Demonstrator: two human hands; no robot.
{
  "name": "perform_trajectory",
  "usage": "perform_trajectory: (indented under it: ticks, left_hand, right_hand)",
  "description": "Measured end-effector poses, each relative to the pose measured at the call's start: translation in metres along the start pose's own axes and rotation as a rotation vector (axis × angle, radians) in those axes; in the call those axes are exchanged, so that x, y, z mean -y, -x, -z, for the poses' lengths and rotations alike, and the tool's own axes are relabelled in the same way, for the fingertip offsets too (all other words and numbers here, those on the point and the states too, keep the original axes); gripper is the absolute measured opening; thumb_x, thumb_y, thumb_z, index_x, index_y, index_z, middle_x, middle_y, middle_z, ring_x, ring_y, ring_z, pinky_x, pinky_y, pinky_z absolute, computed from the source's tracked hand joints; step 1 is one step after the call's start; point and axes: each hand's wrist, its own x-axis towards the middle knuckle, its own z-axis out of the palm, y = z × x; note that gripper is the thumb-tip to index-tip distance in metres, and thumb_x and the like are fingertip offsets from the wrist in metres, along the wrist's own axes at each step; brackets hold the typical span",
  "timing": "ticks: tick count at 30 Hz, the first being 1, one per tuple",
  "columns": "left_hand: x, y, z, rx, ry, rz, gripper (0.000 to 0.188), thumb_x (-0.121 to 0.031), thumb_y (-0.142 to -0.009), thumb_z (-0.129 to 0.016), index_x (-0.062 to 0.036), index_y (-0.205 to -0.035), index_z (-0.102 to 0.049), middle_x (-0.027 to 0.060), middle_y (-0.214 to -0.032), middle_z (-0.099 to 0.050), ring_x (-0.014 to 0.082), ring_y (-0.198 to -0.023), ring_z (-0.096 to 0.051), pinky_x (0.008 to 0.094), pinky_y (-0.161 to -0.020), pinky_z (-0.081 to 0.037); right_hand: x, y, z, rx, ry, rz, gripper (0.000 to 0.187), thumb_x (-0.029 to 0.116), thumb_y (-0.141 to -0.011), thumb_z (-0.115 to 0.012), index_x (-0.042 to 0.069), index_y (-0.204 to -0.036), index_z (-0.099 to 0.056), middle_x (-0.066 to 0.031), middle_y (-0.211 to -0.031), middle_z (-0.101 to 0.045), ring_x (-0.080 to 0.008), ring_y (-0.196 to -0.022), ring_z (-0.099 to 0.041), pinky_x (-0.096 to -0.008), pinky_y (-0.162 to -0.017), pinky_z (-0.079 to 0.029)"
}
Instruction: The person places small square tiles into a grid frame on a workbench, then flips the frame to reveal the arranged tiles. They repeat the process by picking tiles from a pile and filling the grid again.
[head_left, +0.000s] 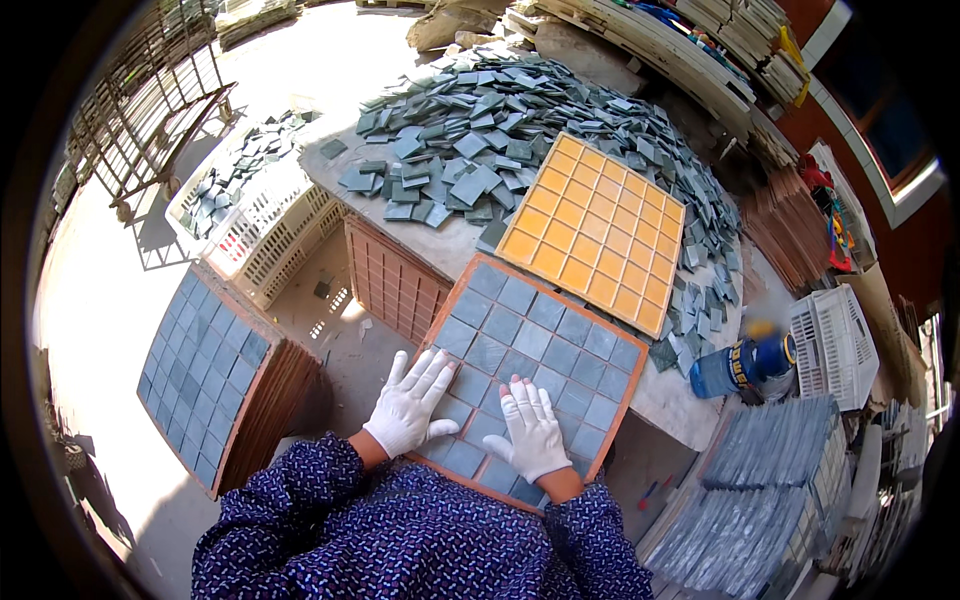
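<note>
My left hand (408, 402), in a white glove, lies flat with fingers spread over the left edge of a reddish-brown grid tray (636, 352) filled with square grey-blue stone tiles (531, 341). On the tiles near the tray's lower middle rests my right hand (530, 430), gloved the same way, its fingers stretched out and fingertips bare. Neither hand holds anything. The tray leans against the table's near edge, in front of my body. Just beyond it, an orange-yellow grid tray (598, 228) with bare square pockets lies tilted on the tile heap.
A large heap of loose tiles (470, 150) covers the table (345, 165). White crates (290, 240) with tiles stand left. A stack of tile-filled trays (200, 370) is at my near left. To the right are a blue bottle (730, 368), a white basket (835, 345) and wrapped tile bundles (765, 490).
</note>
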Motion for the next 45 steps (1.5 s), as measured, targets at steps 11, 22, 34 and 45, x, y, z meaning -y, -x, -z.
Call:
perform_trajectory:
  ticks: [11,22,34,45]
  left_hand:
    - [-0.114,-0.053,-0.039,0.048,0.338,-0.398,0.084,-0.058,-0.079,-0.053,0.0003,-0.138,-0.039,0.0220,-0.144,-0.037,0.0337,-0.136,-0.033,0.0565,-0.110,-0.020]
    - [0.045,-0.071,-0.012,-0.111,0.045,0.073,0.091,-0.060,-0.080,-0.054,0.0031,-0.141,-0.033,0.0235,-0.147,-0.031,0.0364,-0.140,-0.024,0.0532,-0.114,-0.014]
    - [0.014,-0.103,-0.020,-0.174,-0.004,0.107,0.083,-0.062,-0.082,-0.052,-0.0033,-0.140,-0.040,0.0166,-0.149,-0.033,0.0323,-0.140,-0.027,0.0556,-0.113,-0.013]
    - [0.012,-0.112,-0.027,-0.242,0.154,0.167,0.071,-0.045,-0.088,-0.054,-0.0014,-0.141,-0.037,0.0189,-0.145,-0.038,0.0318,-0.137,-0.033,0.0485,-0.115,-0.018]
  right_hand:
    - [-0.043,0.077,0.053,-0.517,-0.151,-0.445,0.044,0.021,-0.094,-0.048,-0.005,-0.129,-0.046,-0.0225,-0.132,-0.052,-0.0354,-0.119,-0.053,-0.0386,-0.101,-0.041]
    - [-0.056,0.019,0.074,-0.538,-0.290,-0.290,0.049,0.034,-0.097,-0.049,-0.004,-0.129,-0.050,-0.0194,-0.127,-0.057,-0.0334,-0.119,-0.054,-0.0366,-0.100,-0.042]
    - [-0.039,-0.017,0.072,-0.470,-0.258,-0.218,0.042,0.027,-0.092,-0.057,-0.002,-0.123,-0.055,-0.0182,-0.122,-0.060,-0.0339,-0.117,-0.055,-0.0384,-0.100,-0.042]
    - [-0.059,-0.089,0.041,-0.258,-0.098,-0.112,0.051,0.030,-0.087,-0.062,0.002,-0.128,-0.052,-0.0196,-0.132,-0.052,-0.0339,-0.123,-0.049,-0.0410,-0.105,-0.038]
